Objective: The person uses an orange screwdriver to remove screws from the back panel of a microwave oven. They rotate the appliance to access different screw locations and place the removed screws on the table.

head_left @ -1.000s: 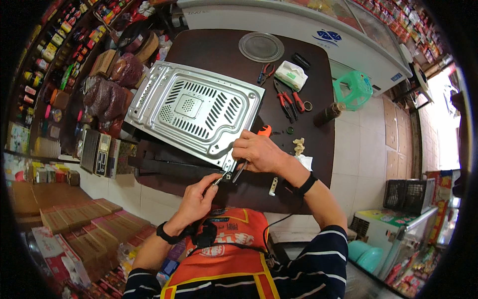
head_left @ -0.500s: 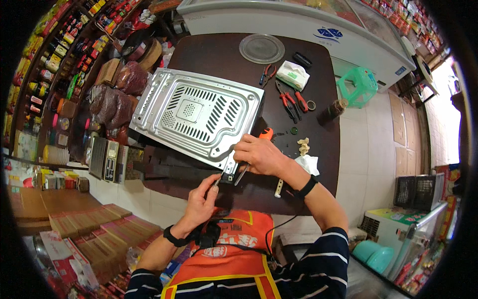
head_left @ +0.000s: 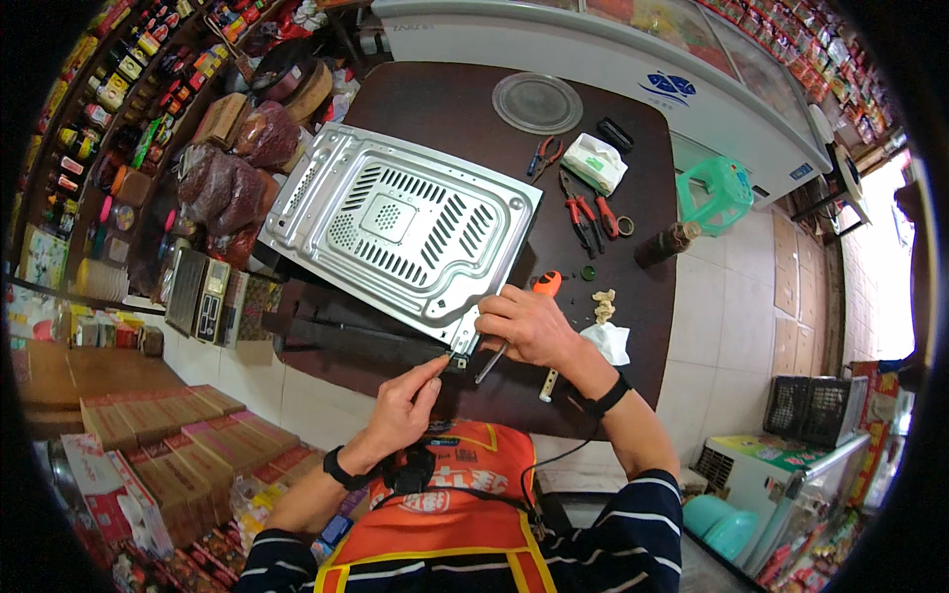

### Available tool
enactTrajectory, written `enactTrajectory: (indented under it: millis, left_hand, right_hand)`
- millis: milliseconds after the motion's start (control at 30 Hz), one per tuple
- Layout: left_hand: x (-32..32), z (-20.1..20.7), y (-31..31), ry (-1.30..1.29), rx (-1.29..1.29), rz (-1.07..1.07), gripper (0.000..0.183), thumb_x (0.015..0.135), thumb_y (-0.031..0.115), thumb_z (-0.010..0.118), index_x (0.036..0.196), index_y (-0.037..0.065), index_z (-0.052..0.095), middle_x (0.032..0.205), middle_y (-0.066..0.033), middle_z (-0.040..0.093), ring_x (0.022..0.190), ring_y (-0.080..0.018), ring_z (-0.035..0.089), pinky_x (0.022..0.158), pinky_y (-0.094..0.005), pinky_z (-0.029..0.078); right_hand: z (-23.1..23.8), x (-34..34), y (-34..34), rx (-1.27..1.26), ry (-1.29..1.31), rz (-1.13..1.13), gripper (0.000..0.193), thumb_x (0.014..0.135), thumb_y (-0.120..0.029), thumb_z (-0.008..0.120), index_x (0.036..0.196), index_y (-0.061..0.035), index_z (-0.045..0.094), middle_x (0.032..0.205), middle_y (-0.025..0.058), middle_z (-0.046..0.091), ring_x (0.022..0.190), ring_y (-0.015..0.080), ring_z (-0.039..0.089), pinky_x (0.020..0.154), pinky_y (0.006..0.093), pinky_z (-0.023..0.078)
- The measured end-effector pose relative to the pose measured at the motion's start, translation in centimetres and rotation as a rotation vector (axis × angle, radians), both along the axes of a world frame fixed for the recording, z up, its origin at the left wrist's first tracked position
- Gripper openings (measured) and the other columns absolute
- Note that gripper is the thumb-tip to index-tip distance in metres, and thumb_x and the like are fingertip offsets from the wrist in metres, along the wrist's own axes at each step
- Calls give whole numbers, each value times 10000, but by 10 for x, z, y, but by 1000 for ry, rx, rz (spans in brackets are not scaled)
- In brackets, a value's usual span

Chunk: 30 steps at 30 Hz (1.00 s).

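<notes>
A silver sheet-metal appliance casing (head_left: 400,222) with vent slots lies on the dark brown table (head_left: 450,109). My right hand (head_left: 529,326) grips an orange-handled screwdriver (head_left: 544,284), its shaft slanting down to the casing's near right corner. My left hand (head_left: 405,405) pinches a small part at that same corner, fingertips touching the metal edge. Both wrists wear black bands.
On the table's far side lie a round glass plate (head_left: 537,103), red-handled pliers (head_left: 583,217), a white box (head_left: 593,163) and a brown bottle (head_left: 664,244). A white tissue (head_left: 605,341) lies beside my right wrist. A green stool (head_left: 727,193) stands on the tiled floor. Goods shelves line the left.
The view has shifted a little. My left hand has risen closer to the casing's corner. My right hand stays on the screwdriver at the same corner.
</notes>
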State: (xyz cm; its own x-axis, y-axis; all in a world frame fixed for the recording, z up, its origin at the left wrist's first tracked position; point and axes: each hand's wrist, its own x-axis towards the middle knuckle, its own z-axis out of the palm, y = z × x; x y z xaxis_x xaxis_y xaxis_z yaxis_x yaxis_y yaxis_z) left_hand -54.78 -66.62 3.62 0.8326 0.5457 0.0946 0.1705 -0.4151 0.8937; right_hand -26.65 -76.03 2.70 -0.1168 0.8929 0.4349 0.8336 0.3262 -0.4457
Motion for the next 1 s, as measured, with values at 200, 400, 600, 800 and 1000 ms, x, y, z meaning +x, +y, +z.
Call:
enactTrajectory:
  millis: [200,400,600,800,1000]
  left_hand:
    - [-12,-11,-6,100,-382,72,359,1121,81,641,1465,-4,701,935,-13,711,755,-60,595,667,-272,512]
    - [-12,-18,-2,54,-446,69,367,1135,96,632,1490,25,695,809,51,620,667,-23,513,590,-248,448]
    - [-15,-30,-11,74,-447,68,390,1135,86,629,1519,30,665,802,58,612,653,-25,514,583,-239,454]
    - [-9,-33,-10,14,-501,63,376,1148,105,619,1515,37,660,880,44,624,674,-25,529,580,-229,456]
    - [-8,-25,-6,43,-540,50,375,1155,117,615,1519,29,635,875,42,616,666,-24,522,573,-226,448]
  right_hand:
    - [-2,-1,-1,14,46,2,404,766,-202,911,1034,-143,614,1091,-4,633,877,257,611,719,413,551]
    - [-26,7,-16,-24,-17,-28,319,823,-226,893,1001,-141,642,1001,4,644,883,259,628,703,404,547]
    - [-21,24,-82,51,30,-289,194,911,-225,873,938,-133,704,896,34,662,784,269,682,640,399,552]
    - [-9,7,-65,88,251,-319,151,933,-155,863,1013,-87,754,841,71,673,745,291,706,608,404,553]
    - [-17,-13,-42,165,764,-535,207,1164,-126,583,1147,5,743,813,39,612,671,114,560,604,290,454]
